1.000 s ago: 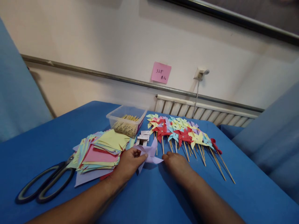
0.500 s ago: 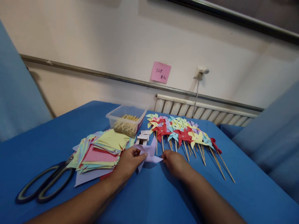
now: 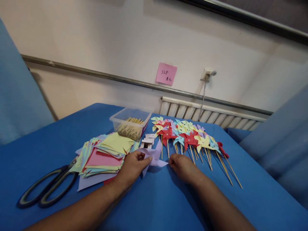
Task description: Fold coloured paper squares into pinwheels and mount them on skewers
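My left hand [image 3: 131, 167] pinches a folded lilac paper pinwheel [image 3: 154, 157] by its left side, holding it just above the blue table [image 3: 158, 202]. Resting on the cloth just right of the pinwheel, my right hand [image 3: 183, 166] has its fingers curled and its fingertips near the paper's right tip; whether it holds something small I cannot tell. Right behind it lies a row of several finished pinwheels on wooden sticks [image 3: 190, 138].
A stack of coloured paper squares [image 3: 103, 155] lies left of my left hand. Large black scissors [image 3: 45, 189] sit at the near left. A clear plastic box of wooden sticks [image 3: 130, 123] and small white pieces [image 3: 147, 141] are behind. A pink note [image 3: 166, 73] hangs on the wall.
My right hand has slid a little up and left toward the pinwheel's tip. My left hand and the lilac pinwheel have barely moved.
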The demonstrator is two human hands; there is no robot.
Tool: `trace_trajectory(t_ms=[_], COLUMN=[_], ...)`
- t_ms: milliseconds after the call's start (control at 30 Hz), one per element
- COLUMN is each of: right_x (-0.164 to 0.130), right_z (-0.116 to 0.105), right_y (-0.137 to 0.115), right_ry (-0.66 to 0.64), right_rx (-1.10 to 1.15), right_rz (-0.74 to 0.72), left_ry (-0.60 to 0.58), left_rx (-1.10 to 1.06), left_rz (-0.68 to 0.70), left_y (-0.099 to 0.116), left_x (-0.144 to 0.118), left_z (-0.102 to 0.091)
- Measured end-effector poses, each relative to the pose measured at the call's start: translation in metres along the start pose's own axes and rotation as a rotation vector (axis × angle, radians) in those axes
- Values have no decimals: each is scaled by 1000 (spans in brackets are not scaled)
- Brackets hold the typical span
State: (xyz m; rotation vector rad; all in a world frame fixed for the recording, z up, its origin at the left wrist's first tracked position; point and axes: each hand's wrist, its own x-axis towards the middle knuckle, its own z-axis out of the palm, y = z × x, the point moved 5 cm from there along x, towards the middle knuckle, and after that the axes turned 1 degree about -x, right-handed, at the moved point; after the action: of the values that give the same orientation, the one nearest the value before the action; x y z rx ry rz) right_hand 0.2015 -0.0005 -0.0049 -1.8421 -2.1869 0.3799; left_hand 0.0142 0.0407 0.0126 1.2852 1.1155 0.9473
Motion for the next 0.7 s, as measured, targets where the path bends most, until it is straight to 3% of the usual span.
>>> trace_trajectory(t_ms=[700], right_x=[3], right_z=[2], right_y=[3], right_ry=[-26], right_rx=[-24], right_rz=[16], left_ry=[-10], left_rx=[-5], left_rz=[-17], left_y=[-1], left_x=[0], left_z=[2])
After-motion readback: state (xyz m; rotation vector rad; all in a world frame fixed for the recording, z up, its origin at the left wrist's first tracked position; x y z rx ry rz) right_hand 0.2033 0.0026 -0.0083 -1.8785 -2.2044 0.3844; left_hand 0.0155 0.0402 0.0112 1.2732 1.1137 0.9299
